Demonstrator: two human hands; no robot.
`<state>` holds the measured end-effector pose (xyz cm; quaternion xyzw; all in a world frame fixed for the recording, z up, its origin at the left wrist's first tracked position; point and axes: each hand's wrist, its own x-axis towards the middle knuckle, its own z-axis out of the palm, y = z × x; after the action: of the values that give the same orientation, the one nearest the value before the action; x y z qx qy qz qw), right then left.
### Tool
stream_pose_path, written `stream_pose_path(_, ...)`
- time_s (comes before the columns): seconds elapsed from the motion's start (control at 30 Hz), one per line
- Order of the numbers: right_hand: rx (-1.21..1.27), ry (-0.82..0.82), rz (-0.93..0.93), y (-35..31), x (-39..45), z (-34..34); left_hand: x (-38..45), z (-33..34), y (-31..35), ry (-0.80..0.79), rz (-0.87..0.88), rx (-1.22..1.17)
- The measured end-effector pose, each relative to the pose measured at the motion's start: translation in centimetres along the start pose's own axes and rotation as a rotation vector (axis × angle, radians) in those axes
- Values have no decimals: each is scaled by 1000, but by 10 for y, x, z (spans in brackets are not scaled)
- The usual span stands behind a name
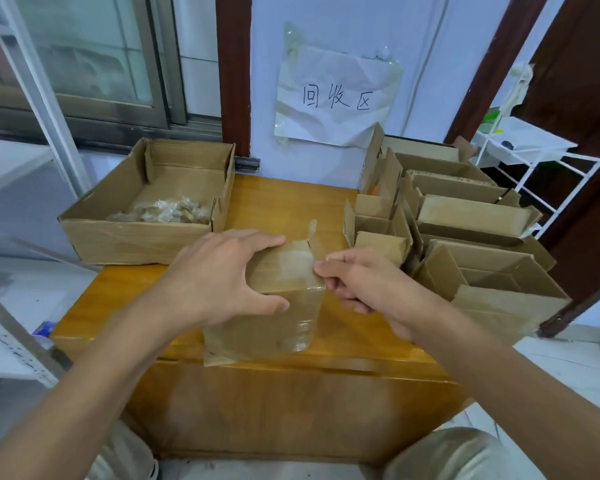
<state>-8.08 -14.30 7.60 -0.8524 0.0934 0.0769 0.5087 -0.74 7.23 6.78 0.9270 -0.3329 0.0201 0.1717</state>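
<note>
Centrally, the small carton (pixel 274 327) stands at the front edge of the bench (pixel 284 202), its lower left corner reaching that edge; it sits between a shallow open tray box (pixel 136 240) on the left, which overhangs the bench's left edge, and a crowded heap of opened cartons (pixel 465 216) on the right; a bare strip of bench runs behind it to the wall, where a paper sign (pixel 336 98) is stuck; the left grip (pixel 219 275) is curled over the carton's top, fingers along the far edge and thumb on the near one; the right grip (pixel 361 285) pinches the clear tape (pixel 295 265) at the top's right edge, just clear of the heap; the carton is plain brown card, closed, glossy with tape across top and front, one loose tape end standing up at its far right corner; crumpled tape scraps (pixel 167 213) lie in the tray box.
</note>
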Motion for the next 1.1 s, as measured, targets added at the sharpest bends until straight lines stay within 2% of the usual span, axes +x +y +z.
stream_pose_path(0.13, 458, -61, 156, 13, -14, 9, -1, 1, 3, -14, 9, -9)
stream_pose_path(0.2, 503, -40, 136, 15, -17, 15, -2, 1, 1, -29, 18, -21)
stream_pose_path(0.27, 275, 95, 9, 17, -18, 17, -1, 2, 0, -34, 27, -34)
stream_pose_path(0.33, -149, 292, -286, 20, -20, 15, -1, 2, 0, -30, 32, -33)
stream_pose_path(0.4, -518, 334, -536, 23, -24, 9, -1, 2, 0, -14, 37, -25)
stream_pose_path(0.5, -825, 237, -550, 22, -29, -2, -2, 1, -1, 10, 45, -19)
stream_pose_path(0.73, -1079, 65, -548, -3, -18, -26, 1, 2, -1, 3, 64, 11)
stream_pose_path(0.9, -1022, -220, -489, -28, 5, -38, -1, 2, -1, -11, 63, 1)
stream_pose_path(0.97, -925, -322, -433, -33, 11, -40, -1, 1, 1, -19, 61, -3)
stream_pose_path(1.1, -811, -435, -378, -41, 18, -42, -1, -1, 0, -44, 76, -25)
